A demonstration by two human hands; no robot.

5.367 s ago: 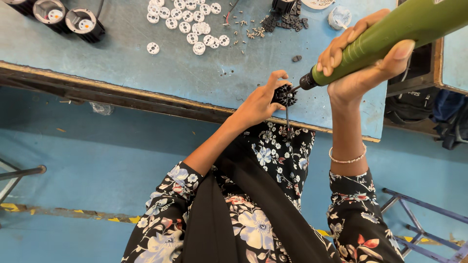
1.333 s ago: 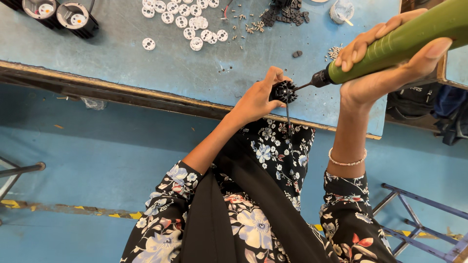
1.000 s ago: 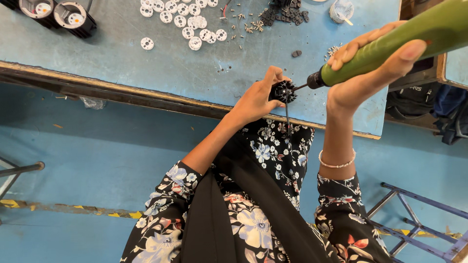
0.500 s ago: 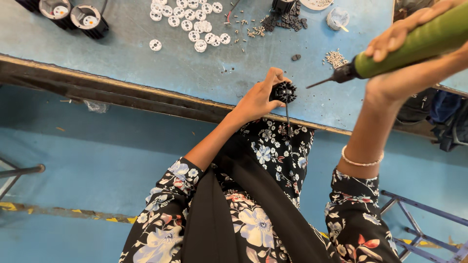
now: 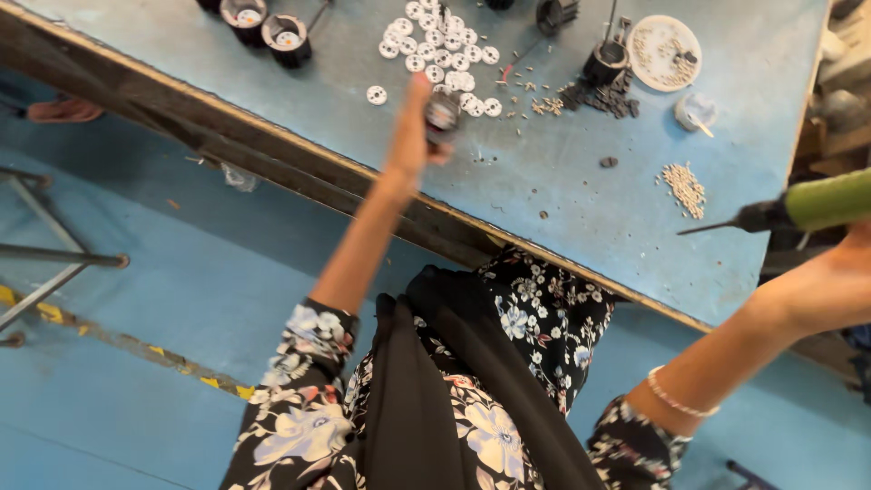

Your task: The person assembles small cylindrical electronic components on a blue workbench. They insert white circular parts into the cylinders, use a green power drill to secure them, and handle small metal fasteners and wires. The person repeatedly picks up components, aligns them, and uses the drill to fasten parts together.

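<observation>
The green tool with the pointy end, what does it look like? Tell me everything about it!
The green tool is a fat, smooth green handle with a black collar and a thin dark metal tip. It lies nearly level, pointing left, in the air over the right end of the blue table. The tip touches nothing. Its back end runs out of the picture at the right edge, above the person's right forearm, so the right hand gripping it is not in view.
</observation>
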